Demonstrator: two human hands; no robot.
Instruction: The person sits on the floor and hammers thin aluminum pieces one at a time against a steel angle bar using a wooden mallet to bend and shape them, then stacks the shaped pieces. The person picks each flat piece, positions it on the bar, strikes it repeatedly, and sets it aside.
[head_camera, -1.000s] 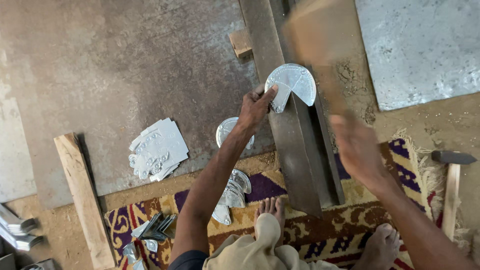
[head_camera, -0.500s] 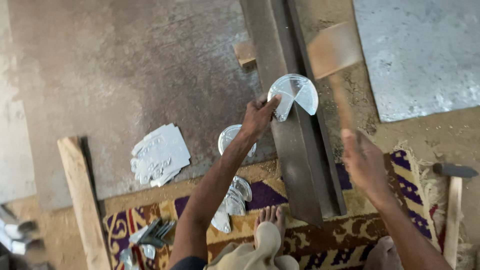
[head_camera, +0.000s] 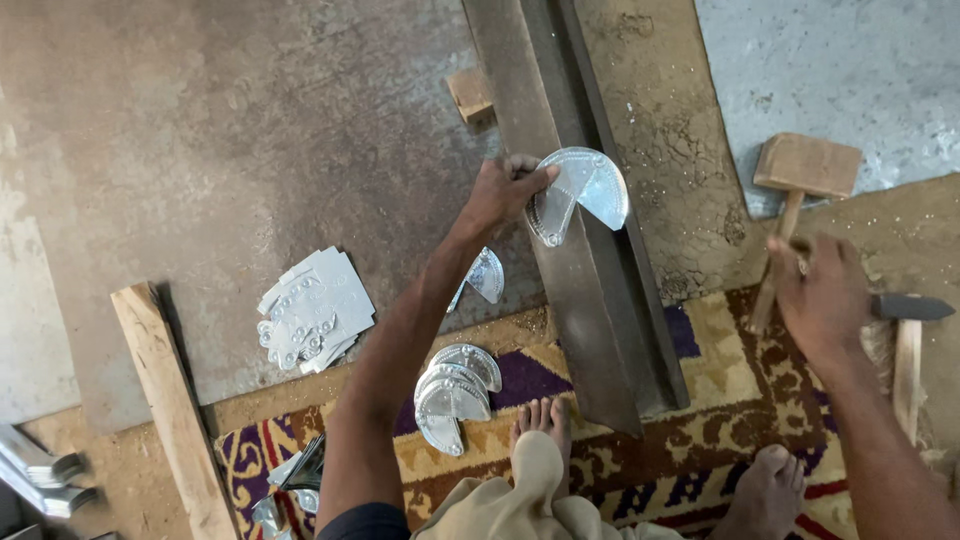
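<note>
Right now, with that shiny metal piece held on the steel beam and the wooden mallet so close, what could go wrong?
The left hand pinches the fan-shaped metal piece right on the steel beam, so a mallet blow there could catch the fingers. The sheet's thin edges might cut the grip. The right hand holds the wooden mallet low on its handle, and bare feet lie beside the beam's end, where a dropped tool or shifting beam could land.

The bare floor (head_camera: 250, 120) carries a long steel beam (head_camera: 570, 260) running from twelve toward five o'clock, a stack of embossed metal pieces (head_camera: 315, 310) at nine, a wooden plank (head_camera: 170, 410) at eight, and a patterned rug (head_camera: 650, 450) at six.
</note>
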